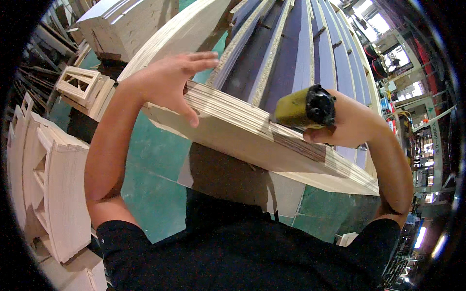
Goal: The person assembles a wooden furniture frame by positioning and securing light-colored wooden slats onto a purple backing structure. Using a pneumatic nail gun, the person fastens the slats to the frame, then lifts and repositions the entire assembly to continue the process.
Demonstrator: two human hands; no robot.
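Hands stand well apart above the wooden frame's near rail (233,109), the left hand (165,80) at its left part and the right hand (352,121) toward its right. Spread wide, the left hand has its thumb on the near side of the rail and its fingers reaching over to the far side; whether it presses on the wood or hangs just above, I cannot tell. Closed around a yellow tool (293,109) with a black end, the right hand keeps it over the rail; the tool's underside is hidden, so contact cannot be told either.

Layered pale strips make up the rail's top, and greyish-purple slats (303,53) run from it toward the far side. Green floor (155,155) shows below on the near side, and stacked wooden pieces (65,194) stand at the left.

Judging by this pose, the step in hand is working on the near rail with the tool, perhaps fastening. The next move would call for the left hand to steady the wood, clear of the tool, while the right hand lines it up squarely.
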